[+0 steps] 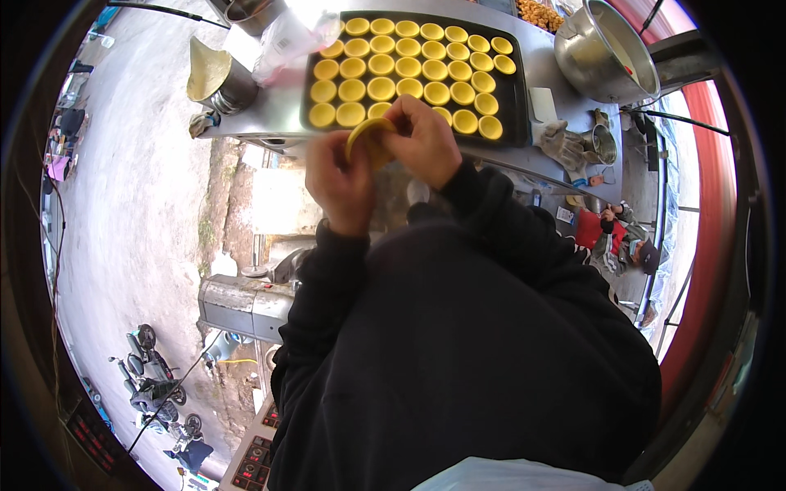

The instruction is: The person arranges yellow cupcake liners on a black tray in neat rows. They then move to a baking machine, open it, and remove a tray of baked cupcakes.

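Observation:
A yellow dough disc or shell (370, 142), bent into a curve, is held up between both hands. My left hand (344, 181) pinches its left side, while my right hand (424, 138) grips its right edge with thumb and fingers. Just beyond the hands lies a dark baking tray (522, 116) bearing rows of small round yellow pastry shells (408, 66). The hands partly hide the tray's near edge and some shells. A few spots in the right-hand column of the tray hold no shell.
A metal pitcher with batter (236, 86) and a plastic bag (288, 46) stand left of the tray on the steel table (270, 113). At right are a large steel pot (589, 55), work gloves (562, 144) and a small metal cup (602, 144). A person (620, 242) sits farther right.

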